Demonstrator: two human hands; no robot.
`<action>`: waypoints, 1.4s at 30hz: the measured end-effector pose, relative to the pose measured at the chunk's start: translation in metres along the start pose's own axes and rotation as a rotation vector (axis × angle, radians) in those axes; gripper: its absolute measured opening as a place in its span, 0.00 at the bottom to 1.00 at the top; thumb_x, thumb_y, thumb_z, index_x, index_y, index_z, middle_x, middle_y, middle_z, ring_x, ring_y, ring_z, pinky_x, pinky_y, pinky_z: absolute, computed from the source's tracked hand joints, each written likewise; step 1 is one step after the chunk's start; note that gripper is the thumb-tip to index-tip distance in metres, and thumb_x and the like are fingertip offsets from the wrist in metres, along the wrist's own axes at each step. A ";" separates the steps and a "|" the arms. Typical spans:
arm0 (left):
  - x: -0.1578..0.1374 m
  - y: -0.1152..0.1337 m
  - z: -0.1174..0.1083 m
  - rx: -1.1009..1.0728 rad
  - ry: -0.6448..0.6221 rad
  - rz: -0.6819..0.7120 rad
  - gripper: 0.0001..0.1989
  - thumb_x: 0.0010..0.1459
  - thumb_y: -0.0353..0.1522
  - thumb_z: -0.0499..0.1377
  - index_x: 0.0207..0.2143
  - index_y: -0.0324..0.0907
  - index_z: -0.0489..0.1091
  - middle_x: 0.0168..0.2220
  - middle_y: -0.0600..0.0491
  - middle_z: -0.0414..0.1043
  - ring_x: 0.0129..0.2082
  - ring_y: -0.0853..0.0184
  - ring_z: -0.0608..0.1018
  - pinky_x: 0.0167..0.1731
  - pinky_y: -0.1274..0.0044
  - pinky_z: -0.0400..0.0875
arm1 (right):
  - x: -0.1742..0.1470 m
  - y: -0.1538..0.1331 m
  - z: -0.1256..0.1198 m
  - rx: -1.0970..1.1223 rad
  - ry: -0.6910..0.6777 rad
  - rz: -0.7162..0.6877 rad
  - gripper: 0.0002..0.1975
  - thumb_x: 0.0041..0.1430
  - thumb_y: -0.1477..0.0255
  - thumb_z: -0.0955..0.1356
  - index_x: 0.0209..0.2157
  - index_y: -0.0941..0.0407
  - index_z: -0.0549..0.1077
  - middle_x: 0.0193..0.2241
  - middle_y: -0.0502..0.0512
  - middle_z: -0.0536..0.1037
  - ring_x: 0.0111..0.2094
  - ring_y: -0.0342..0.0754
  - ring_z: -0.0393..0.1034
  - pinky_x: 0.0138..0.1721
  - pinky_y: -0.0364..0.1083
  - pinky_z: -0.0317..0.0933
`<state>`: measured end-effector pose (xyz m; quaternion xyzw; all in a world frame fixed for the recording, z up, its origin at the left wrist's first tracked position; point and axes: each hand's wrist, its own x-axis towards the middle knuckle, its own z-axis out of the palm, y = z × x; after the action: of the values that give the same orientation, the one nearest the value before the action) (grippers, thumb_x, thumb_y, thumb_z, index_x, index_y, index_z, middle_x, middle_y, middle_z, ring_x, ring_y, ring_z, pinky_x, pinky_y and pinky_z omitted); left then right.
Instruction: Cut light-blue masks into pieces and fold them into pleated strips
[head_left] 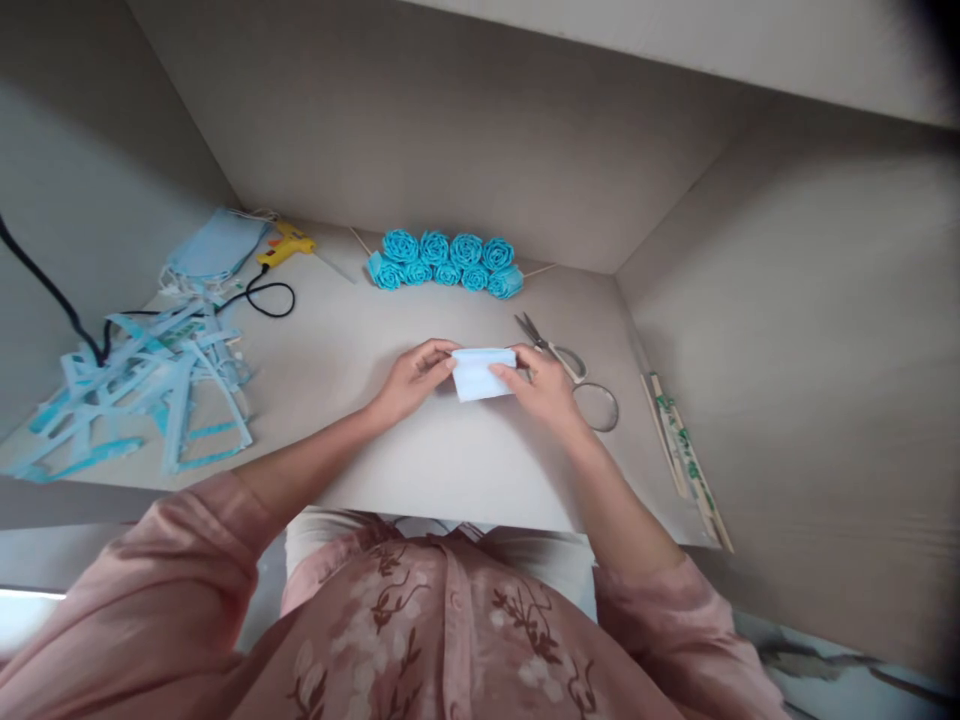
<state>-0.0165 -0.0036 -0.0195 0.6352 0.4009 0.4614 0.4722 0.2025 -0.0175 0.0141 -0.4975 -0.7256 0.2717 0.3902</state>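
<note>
Between my two hands, a small pale blue piece of mask fabric (480,376) is held up over the table, its top edge looking folded. My left hand (415,380) pinches its left edge between thumb and fingers. At the other side my right hand (541,382) grips it, thumb across the front and fingers behind. Just beyond my right hand lie scissors (553,350) with their blades pointing away to the left. A round ring (597,407), perhaps a roll of tape, rests beside that hand.
Two rows of blue fabric roses (447,262) lie at the back. On the left are a stack of blue masks (217,245), a yellow glue gun (286,244) with a black cord (274,300), and a heap of cut strips (176,385). Wooden sticks (686,455) line the right edge.
</note>
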 end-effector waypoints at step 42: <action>0.039 -0.025 -0.024 -0.020 -0.001 0.020 0.08 0.51 0.32 0.59 0.34 0.38 0.71 0.31 0.55 0.74 0.31 0.71 0.74 0.33 0.80 0.66 | 0.042 0.016 0.039 -0.180 -0.014 -0.137 0.09 0.60 0.67 0.67 0.38 0.56 0.77 0.34 0.54 0.81 0.35 0.48 0.74 0.41 0.46 0.64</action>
<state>-0.0317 0.0448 -0.0320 0.6344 0.3896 0.4699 0.4742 0.1696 0.0268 -0.0069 -0.4778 -0.7821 0.1815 0.3566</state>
